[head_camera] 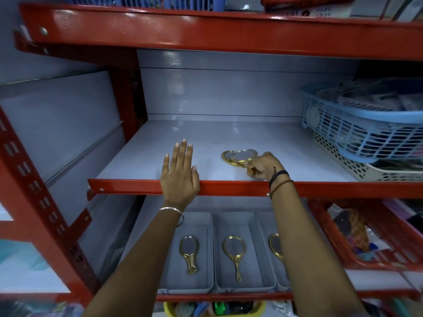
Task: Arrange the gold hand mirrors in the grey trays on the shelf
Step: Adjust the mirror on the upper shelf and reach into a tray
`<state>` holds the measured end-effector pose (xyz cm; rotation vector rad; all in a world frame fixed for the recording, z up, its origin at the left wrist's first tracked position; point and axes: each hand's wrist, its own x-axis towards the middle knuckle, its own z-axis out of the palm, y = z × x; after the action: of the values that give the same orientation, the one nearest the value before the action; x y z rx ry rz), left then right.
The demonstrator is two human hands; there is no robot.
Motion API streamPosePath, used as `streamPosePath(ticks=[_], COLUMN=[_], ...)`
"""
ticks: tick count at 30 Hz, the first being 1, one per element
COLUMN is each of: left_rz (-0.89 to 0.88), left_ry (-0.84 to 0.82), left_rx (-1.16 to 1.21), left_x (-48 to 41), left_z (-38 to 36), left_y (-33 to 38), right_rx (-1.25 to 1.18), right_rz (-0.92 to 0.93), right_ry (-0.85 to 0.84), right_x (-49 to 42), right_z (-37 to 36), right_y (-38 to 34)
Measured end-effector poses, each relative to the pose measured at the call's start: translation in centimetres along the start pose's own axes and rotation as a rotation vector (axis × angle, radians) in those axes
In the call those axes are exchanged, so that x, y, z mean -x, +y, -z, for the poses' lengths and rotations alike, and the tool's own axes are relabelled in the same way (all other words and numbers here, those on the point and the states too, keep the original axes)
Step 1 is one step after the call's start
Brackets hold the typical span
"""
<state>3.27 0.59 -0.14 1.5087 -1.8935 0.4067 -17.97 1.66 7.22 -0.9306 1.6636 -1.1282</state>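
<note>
On the middle shelf (pixel 229 138), the right hand (pixel 263 167) grips the handles of 2 stacked gold hand mirrors (pixel 238 157), their round heads lying just beyond the fingers. The left hand (pixel 179 172) rests flat and spread, holding nothing, on the shelf's red front edge (pixel 128 187). Bare shelf surface stretches left and behind the mirrors. Below this shelf sit 3 grey trays (pixel 211 227), each holding 1 gold mirror (pixel 234 251). A blue basket (pixel 357 124) sits at the shelf's right end.
</note>
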Motion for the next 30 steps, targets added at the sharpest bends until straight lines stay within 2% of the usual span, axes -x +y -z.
streamPosePath(ticks=[6,12,17,19,23,30], left_rz=[-0.014,-0.022,-0.037,-0.027,-0.021,-0.031], left_ry=[-0.001,-0.013,0.012,0.019,0.040,0.103], left_rx=[0.045,0.019,0.012,0.013,0.019,0.022], left_x=[-0.3,-0.4,-0.2,-0.2,-0.4,-0.6], left_z=[0.1,-0.3,-0.7,-0.9,-1.4,-2.2], left_y=[2.1,2.9,2.9,2.8,2.8,2.6], right_rx=[-0.163,-0.180,-0.177,-0.124,-0.029,0.087], right_rz=[0.068,0.095,-0.067,-0.164,-0.296,-0.422], right_ry=[-0.148,-0.383,-0.516,-0.514,-0.382,-0.158], right_x=[3.9,9.0,9.6,8.6,4.8,-1.2], right_z=[2.3,4.5,5.3,4.9,2.1,-3.6], right_y=[1.5,7.8,15.7,18.8,23.7,27.4])
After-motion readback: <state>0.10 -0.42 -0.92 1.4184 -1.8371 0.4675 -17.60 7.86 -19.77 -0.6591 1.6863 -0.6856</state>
